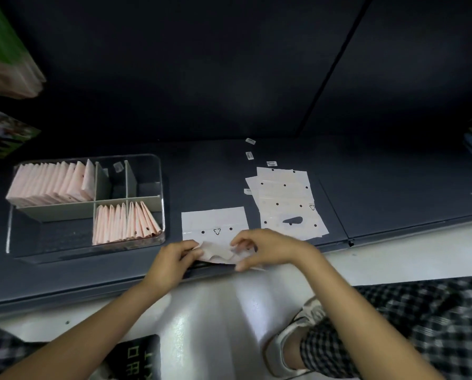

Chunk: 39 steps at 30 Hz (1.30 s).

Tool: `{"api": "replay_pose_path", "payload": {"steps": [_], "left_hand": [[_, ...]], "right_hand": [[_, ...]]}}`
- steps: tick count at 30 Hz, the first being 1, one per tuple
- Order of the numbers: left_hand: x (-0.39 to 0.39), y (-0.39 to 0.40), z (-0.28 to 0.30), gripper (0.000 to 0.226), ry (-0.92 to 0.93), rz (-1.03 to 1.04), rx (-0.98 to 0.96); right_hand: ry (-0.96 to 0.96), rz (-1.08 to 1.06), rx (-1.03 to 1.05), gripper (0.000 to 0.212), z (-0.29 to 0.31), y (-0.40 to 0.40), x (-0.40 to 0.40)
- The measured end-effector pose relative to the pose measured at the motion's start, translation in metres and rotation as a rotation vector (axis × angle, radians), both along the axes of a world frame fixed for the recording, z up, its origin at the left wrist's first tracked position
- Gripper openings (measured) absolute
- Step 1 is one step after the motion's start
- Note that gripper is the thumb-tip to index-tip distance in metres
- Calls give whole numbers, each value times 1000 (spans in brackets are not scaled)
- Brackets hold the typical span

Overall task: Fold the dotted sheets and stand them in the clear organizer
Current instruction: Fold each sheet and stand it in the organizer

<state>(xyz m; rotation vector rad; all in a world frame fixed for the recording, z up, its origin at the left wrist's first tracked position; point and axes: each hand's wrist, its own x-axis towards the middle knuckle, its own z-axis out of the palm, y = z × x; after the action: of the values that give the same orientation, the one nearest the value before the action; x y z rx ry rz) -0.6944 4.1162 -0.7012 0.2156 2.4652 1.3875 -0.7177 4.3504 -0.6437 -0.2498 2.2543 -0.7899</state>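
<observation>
Both hands, left hand [174,256] and right hand [265,249], pinch a pale pink sheet [218,253], crumpled mid-fold at the dark shelf's [215,182] front edge, right of the clear organizer [158,171]

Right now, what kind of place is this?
Probably a packing station on a dark shelf in a shop or stockroom: clear organizer of folded sheets, stack of dotted sheets, loose labels.

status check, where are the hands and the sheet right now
Left grip and right grip both pinching one dotted sheet, folding its near edge. Flat stack waits right; clear organizer left, part filled. Nothing in the way.
</observation>
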Motion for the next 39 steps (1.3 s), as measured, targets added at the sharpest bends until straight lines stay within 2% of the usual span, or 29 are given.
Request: {"api": "replay_pose_path", "payload": {"steps": [2, 5, 7, 9, 10, 13, 16, 19, 23, 26, 28, 30, 32, 34, 36, 39], "left_hand": [[-1, -1, -3, 21, -85, 74, 111], [-2, 0, -5, 15, -189, 235, 296], [-4, 3, -3, 18, -236, 336, 403], [-5, 6, 0, 15, -199, 379, 390], [-4, 9, 1, 18, -146, 386, 330], [2, 14, 3, 50, 108, 356, 53], [9, 19, 0, 62, 335, 81, -226], [14, 17, -13, 63, 341, -191, -483], [19, 7, -27, 66, 267, -354, -727], [22, 2, -30, 68, 234, -428, -840], [22, 0, -29, 69, 220, -452, -870], [22, -2, -28, 68, 218, -464, -881], [21, -2, -28, 67, 223, -482, -897], [19, -2, -28, 66, 229, -487, -913], [18, -2, -28, 66, 234, -480, -923], [14, -3, -27, 63, 239, -465, -915]], "right_hand": [[-53, -63, -27, 33, 0, 24, -8], [-45, -249, -203, 15, -12, 32, -13], [-31, -415, -308, 13, -25, 25, -17], [28, -518, -296, 23, -38, 14, -23], [58, -550, -278, 30, -45, 9, -27], [160, -558, -134, 40, -57, -3, -41], [218, -518, 76, 51, -67, -10, -51], [198, -513, 141, 51, -75, -13, -57], [212, -512, 167, 53, -80, -14, -62], [206, -522, 163, 50, -81, -14, -63], [231, -525, 176, 37, -80, -13, -59], [379, -553, 217, 22, -79, -15, -49], [688, -461, 195, 25, -78, -17, -31], [906, -160, 100, 26, -79, -20, -12], [972, 136, 106, 24, -86, -18, 3], [1014, 268, 158, 29, -95, -8, 11]]}}
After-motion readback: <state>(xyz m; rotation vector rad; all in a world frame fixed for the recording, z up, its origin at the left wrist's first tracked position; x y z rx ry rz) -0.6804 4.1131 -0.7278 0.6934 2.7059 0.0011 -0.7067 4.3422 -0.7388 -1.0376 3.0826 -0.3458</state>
